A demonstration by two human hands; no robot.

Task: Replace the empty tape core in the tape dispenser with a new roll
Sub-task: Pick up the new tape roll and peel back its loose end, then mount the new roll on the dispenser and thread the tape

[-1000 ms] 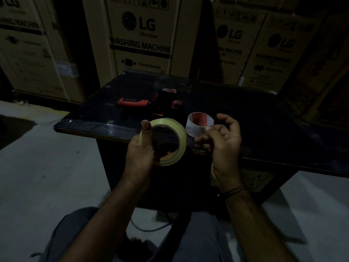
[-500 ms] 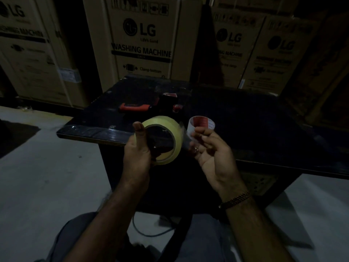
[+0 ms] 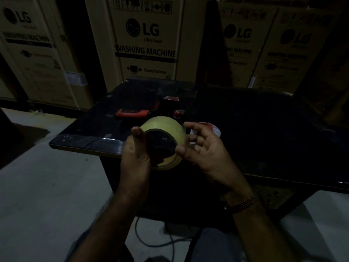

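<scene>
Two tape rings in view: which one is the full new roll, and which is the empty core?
The full one is the yellowish roll gripped by the left hand, thick with wound tape. The white-and-red ring on the table, behind the right hand, is the bare core.

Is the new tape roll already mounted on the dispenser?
No, the left hand holds the tape roll before the table edge; the dispenser lies behind on the table.
</scene>
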